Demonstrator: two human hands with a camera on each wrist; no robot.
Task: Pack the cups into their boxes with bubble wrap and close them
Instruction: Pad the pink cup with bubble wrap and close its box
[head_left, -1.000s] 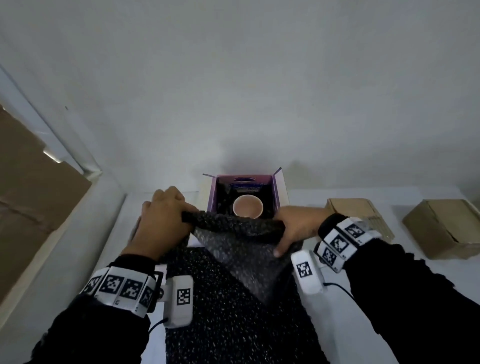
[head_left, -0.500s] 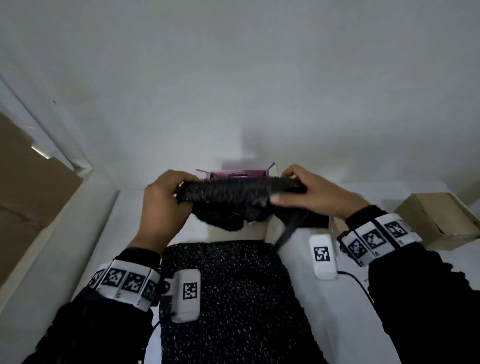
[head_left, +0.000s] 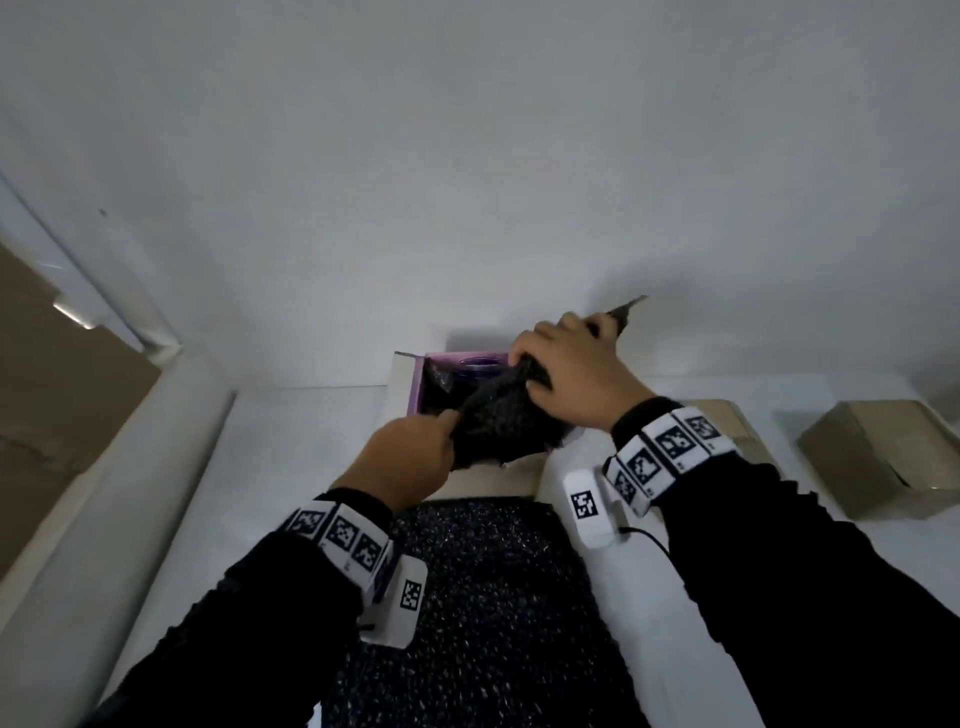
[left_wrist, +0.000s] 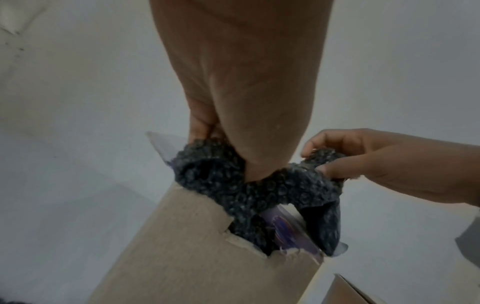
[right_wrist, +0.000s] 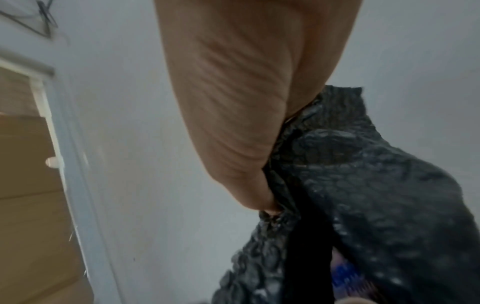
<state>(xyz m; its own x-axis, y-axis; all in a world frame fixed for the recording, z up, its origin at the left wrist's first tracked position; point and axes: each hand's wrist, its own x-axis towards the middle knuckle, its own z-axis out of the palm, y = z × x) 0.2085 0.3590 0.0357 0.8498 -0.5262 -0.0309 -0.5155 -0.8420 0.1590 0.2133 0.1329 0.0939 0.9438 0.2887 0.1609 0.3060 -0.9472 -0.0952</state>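
An open cardboard box (head_left: 405, 374) with a purple lining stands at the table's far edge. A black bubble wrap sheet (head_left: 498, 421) is bunched over its mouth. My left hand (head_left: 410, 457) pinches the sheet's near edge. My right hand (head_left: 566, 374) grips its far right part above the box rim. In the left wrist view the bubble wrap sheet (left_wrist: 259, 191) sags into the box (left_wrist: 197, 246), held by both my left hand (left_wrist: 207, 131) and right hand (left_wrist: 327, 162). The right wrist view shows the bubble wrap sheet (right_wrist: 363, 185) against my right hand (right_wrist: 270, 203). The cup is hidden under the wrap.
More black bubble wrap (head_left: 483, 613) lies flat on the white table (head_left: 322, 410) in front of me. Two plain cardboard boxes sit at the right, one (head_left: 727, 421) behind my right wrist, one (head_left: 878, 457) near the edge. A white wall rises just behind the box.
Both hands carried the bunched wrap from above the table onto the box mouth. The left hand dropped to the near rim, the right went to the far side; the cup is now covered.
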